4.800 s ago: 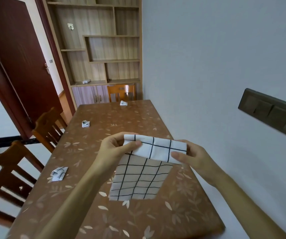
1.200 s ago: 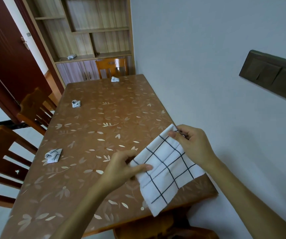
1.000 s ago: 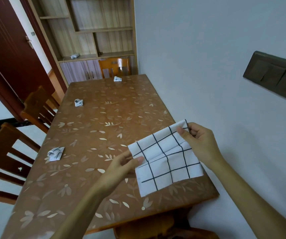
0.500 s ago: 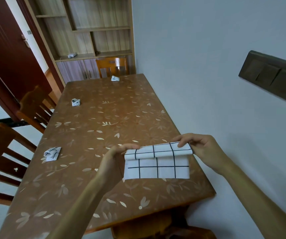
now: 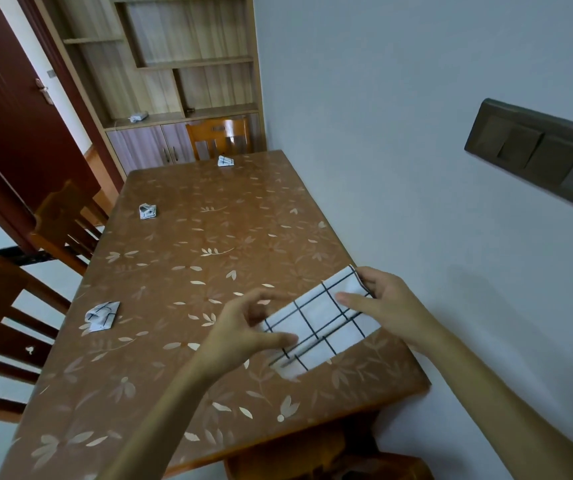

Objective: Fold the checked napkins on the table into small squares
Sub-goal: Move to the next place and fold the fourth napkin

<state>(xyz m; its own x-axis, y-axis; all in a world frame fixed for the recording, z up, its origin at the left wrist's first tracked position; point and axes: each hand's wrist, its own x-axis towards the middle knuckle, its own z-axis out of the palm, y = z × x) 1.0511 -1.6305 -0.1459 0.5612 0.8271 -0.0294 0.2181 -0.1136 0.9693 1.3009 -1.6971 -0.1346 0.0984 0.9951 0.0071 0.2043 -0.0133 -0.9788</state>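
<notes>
A white napkin with black checks (image 5: 316,323), folded into a narrow strip, lies slanted on the brown leaf-patterned table (image 5: 181,271) near its front right corner. My right hand (image 5: 385,306) pinches the strip's far right end, thumb on top and fingers behind the corner. My left hand (image 5: 243,329) is at the near left end. Its thumb lies across the cloth and its blurred fingers are spread above, off the cloth. Three small folded napkins sit farther off: one at the left edge (image 5: 101,317), one mid-left (image 5: 147,212), one at the far end (image 5: 225,161).
The wall runs tight along the table's right side, with a dark switch panel (image 5: 537,157). Wooden chairs stand on the left (image 5: 4,320) (image 5: 67,220) and at the far end (image 5: 219,138). A chair back shows below the front edge (image 5: 312,459).
The napkin went from a half fold to a narrow strip, then swung from level to slanted. My left hand's fingers have come off the end they gripped.
</notes>
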